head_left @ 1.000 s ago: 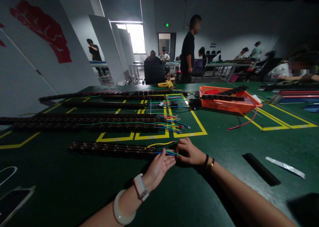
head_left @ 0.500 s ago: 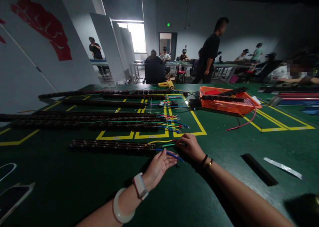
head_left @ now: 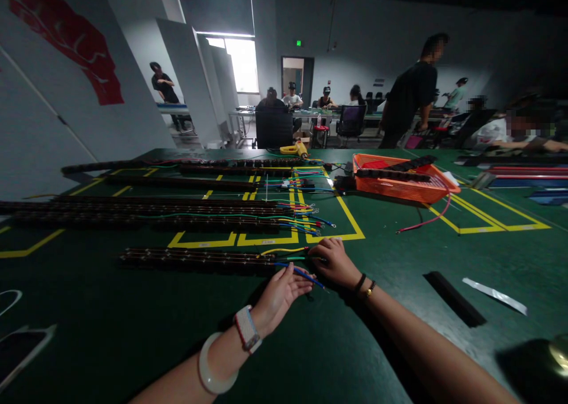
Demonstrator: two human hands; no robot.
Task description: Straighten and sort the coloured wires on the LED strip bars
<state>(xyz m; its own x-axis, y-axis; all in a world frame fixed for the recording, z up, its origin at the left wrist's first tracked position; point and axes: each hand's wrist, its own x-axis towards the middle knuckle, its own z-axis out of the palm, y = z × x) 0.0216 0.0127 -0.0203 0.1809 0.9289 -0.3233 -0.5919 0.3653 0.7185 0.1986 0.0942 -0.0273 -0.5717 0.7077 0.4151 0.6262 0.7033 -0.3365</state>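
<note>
I see my left hand (head_left: 280, 297) palm up, loosely open, the blue wire (head_left: 306, 274) across its fingers. My right hand (head_left: 335, 263) curls at the green wire (head_left: 298, 258); I can't tell its grip. Both wires leave the near bundle's (head_left: 199, 258) right end. I'd keep them apart, unstrained. Beyond, an orange basket (head_left: 390, 190) holds dark strips (head_left: 394, 174).

Blue wire (head_left: 307, 275), yellow wire (head_left: 281, 250), green wire (head_left: 298, 258)

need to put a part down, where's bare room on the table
Bare table: front left, between the near bundle, left forearm and pale-edged object; also between the red wire and black strip. Crowded: behind the near bundle, with bars, yellow tool and basket; and at the left hand and right hand, among wires.
</note>
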